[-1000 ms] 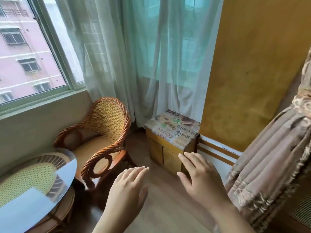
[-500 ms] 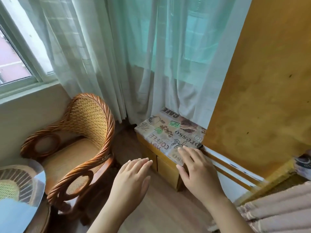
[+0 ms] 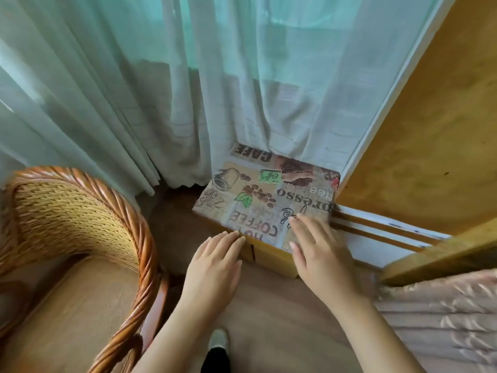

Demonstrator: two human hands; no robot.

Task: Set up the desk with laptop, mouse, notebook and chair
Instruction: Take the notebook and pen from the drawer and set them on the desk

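Over the low wooden stool (image 3: 271,255), left hand (image 3: 212,273) and right hand (image 3: 320,251) reach flat, fingers extended, holding nothing.

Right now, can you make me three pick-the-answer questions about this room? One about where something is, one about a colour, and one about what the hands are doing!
1. Where is the wicker chair?
A. Left of the small cabinet
B. On top of the cabinet
C. Behind the curtain

2. What colour is the leaf printed on the cabinet's patterned top?
A. Blue
B. Green
C. Purple

3. What are the left hand and right hand doing?
A. Holding a laptop
B. Making fists
C. Reaching open and empty toward the cabinet

Answers: 1 A, the chair fills the lower left and the cabinet stands to its right. 2 B, the leaf beside the coffee beans is green. 3 C, fingers are spread and nothing is held.
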